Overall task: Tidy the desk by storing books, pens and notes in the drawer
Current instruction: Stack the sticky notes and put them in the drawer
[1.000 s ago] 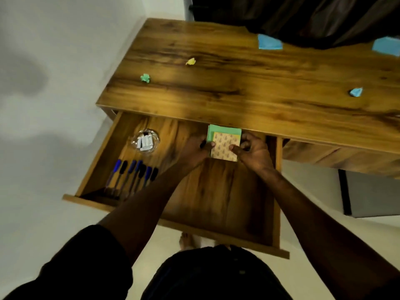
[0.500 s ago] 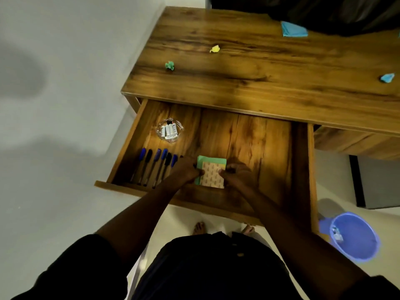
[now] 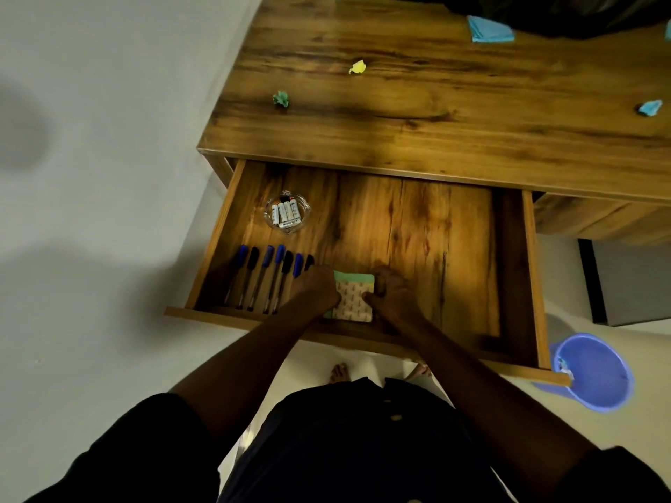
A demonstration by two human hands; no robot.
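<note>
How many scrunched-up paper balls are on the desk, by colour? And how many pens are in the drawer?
Green paper ball: 1
Yellow paper ball: 1
Blue paper ball: 1
Pens in the drawer: 7 caps showing, though the left hand may hide more
Total: 10

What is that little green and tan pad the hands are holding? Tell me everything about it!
The small pad looks like a paper stack: a tan top sheet with tiny dark marks over a green layer showing along its top and left edges. It sits flat near the open drawer's front, right of the pens. The left hand and right hand grip its sides.
</note>
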